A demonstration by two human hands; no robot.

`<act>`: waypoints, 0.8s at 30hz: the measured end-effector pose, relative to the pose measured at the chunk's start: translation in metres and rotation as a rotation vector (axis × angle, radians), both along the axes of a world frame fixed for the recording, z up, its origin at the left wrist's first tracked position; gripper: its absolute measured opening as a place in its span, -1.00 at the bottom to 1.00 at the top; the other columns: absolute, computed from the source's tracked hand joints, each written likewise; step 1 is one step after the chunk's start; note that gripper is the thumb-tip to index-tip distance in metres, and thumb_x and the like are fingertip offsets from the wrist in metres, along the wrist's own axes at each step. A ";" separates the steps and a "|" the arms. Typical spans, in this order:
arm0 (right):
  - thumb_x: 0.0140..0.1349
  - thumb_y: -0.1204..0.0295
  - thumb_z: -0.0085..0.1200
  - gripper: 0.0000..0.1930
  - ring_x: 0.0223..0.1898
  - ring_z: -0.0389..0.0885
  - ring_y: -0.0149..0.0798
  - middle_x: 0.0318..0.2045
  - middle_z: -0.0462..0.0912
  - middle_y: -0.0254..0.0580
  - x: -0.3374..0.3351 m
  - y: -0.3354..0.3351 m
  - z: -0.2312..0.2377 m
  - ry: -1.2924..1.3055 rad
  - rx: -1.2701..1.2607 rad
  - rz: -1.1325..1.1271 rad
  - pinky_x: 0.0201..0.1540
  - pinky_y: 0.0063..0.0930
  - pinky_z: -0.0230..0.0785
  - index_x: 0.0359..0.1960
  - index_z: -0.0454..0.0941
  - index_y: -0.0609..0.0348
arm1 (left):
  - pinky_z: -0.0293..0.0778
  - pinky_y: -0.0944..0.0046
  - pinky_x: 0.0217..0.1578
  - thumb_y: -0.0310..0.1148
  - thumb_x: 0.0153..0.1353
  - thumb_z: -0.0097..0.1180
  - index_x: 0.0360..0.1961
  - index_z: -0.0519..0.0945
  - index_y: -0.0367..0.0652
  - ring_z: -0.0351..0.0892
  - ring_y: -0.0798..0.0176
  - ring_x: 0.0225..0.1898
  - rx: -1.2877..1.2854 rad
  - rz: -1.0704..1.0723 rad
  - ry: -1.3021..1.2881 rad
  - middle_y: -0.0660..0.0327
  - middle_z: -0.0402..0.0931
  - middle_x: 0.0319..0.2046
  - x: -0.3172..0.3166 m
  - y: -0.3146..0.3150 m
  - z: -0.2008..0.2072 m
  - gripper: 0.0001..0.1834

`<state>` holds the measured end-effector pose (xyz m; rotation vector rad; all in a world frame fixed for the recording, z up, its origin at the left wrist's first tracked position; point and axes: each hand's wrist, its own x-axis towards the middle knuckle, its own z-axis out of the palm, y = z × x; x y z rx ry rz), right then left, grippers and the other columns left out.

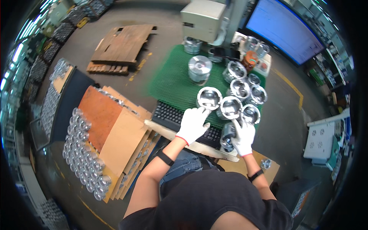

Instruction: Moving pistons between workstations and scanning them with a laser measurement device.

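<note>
Both my hands wear white gloves. My left hand [194, 123] reaches over the black keyboard [168, 114], thumb held apart, its fingertips at the near rim of an upturned metal piston [209, 98]. Toward the near right corner, my right hand [243, 138] has its fingers spread, their tips at the near side of another piston [250, 113]. Just left of that hand, a piston [227, 135] lies tilted at the keyboard's end; whether the hand touches it I cannot tell. Between the hands, a hollow-side-up piston [230, 107] stands on the green mat [174, 76].
Several more pistons stand farther back, one crown-up [199, 69]. A phone [227, 53], an orange-brown part [250, 58] and a monitor [285, 28] are beyond. At left, cardboard sheets [124, 132] are stacked with rows of pistons [86, 161]. A wooden pallet [123, 43] lies on the floor.
</note>
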<state>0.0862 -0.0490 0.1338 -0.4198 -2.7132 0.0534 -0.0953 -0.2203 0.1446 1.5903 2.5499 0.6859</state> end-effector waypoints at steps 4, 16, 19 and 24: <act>-0.34 0.53 0.14 -0.48 -0.46 0.50 -0.04 -0.55 0.56 -0.14 0.021 -0.009 0.012 -0.107 -0.162 0.061 -0.35 -0.15 0.29 -0.16 0.61 -0.02 | 0.40 0.09 -0.14 -0.18 -0.01 0.22 -0.10 0.59 -0.11 0.54 0.07 -0.20 -0.087 0.199 -0.028 0.15 0.56 -0.22 -0.009 -0.102 -0.010 -0.58; -0.25 0.53 0.14 -0.57 -0.48 0.57 0.01 -0.51 0.63 -0.10 -0.113 -0.124 0.013 -0.255 -0.382 0.343 -0.37 -0.16 0.35 -0.18 0.60 0.10 | 0.45 0.17 0.01 0.11 0.27 0.00 0.18 0.46 -0.11 0.58 0.10 -0.06 -0.014 0.715 -0.828 0.13 0.60 -0.11 -0.082 -0.280 -0.076 -0.38; -0.33 0.53 0.14 -0.47 -0.50 0.42 -0.10 -0.58 0.49 -0.25 -0.205 -0.181 0.089 -0.040 -0.205 0.469 -0.33 -0.24 0.24 -0.13 0.58 0.03 | 0.45 0.24 -0.22 0.14 0.32 -0.06 0.15 0.45 -0.18 0.54 0.17 -0.17 0.384 0.605 -1.617 0.14 0.53 -0.01 -0.124 -0.258 -0.070 -0.37; -0.29 0.53 0.21 -0.57 -0.52 0.32 -0.31 -0.59 0.26 -0.46 -0.268 -0.213 0.152 0.435 0.243 0.657 -0.30 -0.33 0.37 -0.27 0.62 -0.25 | 0.37 0.20 0.11 -0.08 0.37 -0.07 0.31 0.19 -0.09 0.35 0.23 0.13 0.869 -0.010 -2.610 0.23 0.33 0.16 -0.163 -0.201 -0.007 -0.43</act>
